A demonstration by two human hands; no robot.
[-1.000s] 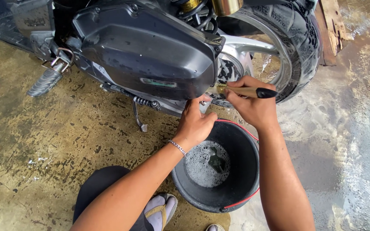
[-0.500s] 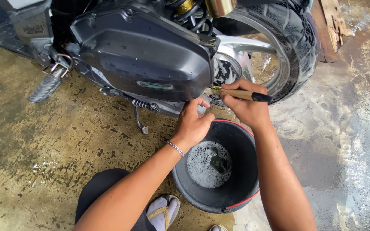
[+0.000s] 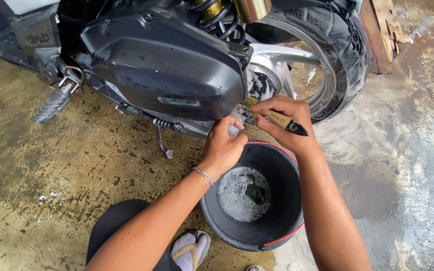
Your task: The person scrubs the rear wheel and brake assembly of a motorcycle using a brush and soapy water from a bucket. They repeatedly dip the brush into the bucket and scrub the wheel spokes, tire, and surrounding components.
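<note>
Your right hand [image 3: 282, 120] grips a brush [image 3: 277, 118] against the scooter's engine cover [image 3: 167, 65]; your left hand [image 3: 224, 145], fingers curled and empty, steadies beside it. Soapy bucket [image 3: 277, 155] at six o'clock.

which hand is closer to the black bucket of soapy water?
Left. The left hand sits just past the black plastic bucket's far-left rim, fingers at the scooter's underside. The right hand is higher, gripping a wooden-handled brush by the rear wheel.

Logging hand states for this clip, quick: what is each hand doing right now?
Left hand: holds nothing, fingertips resting on the lower edge of the dark engine cover.
Right hand: closed on a wooden-handled brush, working beside the rear wheel.
</note>
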